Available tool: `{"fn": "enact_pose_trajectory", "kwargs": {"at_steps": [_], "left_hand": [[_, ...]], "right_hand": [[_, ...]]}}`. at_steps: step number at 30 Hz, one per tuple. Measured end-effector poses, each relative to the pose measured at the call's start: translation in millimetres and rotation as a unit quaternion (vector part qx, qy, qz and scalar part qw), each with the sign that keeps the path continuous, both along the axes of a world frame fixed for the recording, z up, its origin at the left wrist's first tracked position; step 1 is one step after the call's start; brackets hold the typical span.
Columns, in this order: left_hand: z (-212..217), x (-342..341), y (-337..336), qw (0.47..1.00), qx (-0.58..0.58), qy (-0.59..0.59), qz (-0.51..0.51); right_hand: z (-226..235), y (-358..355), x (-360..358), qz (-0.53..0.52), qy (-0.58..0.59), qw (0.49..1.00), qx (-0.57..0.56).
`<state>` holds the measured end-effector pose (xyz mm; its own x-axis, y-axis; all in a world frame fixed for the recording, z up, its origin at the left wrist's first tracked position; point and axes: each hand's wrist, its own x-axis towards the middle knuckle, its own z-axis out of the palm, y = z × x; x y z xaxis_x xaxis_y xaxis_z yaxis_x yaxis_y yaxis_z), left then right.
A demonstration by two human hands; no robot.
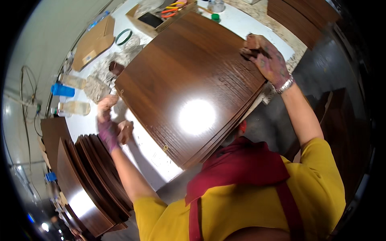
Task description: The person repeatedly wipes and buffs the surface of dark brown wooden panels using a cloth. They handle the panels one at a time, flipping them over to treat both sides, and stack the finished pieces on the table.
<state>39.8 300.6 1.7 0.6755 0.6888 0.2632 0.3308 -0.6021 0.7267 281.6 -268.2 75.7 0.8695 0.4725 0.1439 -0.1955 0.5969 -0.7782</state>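
A stack of dark brown wood-grain panels (173,60) lies on the white table (157,172). Wet-looking streaks run across the right part of the top panel. Near its right edge my right hand (271,62), in a stained glove, is closed on what looks like a wadded brown rag (254,41), pressed to the surface. My left hand (109,126), gloved over the palm with bare fingers, is beside the stack's left edge, slightly blurred. Its thumb and fingers are apart, holding nothing I can see. A crumpled whitish cloth (95,89) lies just beyond its fingertips.
More curved brown panels (86,180) stand stacked at lower left. Farther left are clear bottles (75,107) and a blue cup (63,90). At the back are a cardboard sheet (90,46), a green tape ring (123,37), and a box (161,27) with orange-handled scissors (169,13).
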Motion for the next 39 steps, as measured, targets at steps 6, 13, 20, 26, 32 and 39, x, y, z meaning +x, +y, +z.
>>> {"fn": "enact_pose_trajectory", "kwargs": {"at_steps": [6,13,20,26,32,39], "left_hand": [[175,43,-240,0.942,0.244,0.124,-0.195],[146,167,-328,0.76,0.382,0.365,-0.379],[166,142,-348,0.783,0.316,0.342,-0.412],[184,137,-382,0.71,0.358,0.465,-0.389],[174,132,-322,0.84,0.301,0.333,-0.305],[173,105,-375,0.757,0.438,0.31,-0.373]], "right_hand": [[-12,-1,19,0.003,0.063,0.995,0.076],[-1,12,-3,0.019,0.043,0.991,0.121],[-7,6,2,0.021,0.015,0.987,0.157],[-20,9,10,0.021,0.039,0.989,0.14],[-27,3,14,0.107,0.008,0.976,0.188],[-34,-1,15,0.094,0.076,0.977,0.174]]}}
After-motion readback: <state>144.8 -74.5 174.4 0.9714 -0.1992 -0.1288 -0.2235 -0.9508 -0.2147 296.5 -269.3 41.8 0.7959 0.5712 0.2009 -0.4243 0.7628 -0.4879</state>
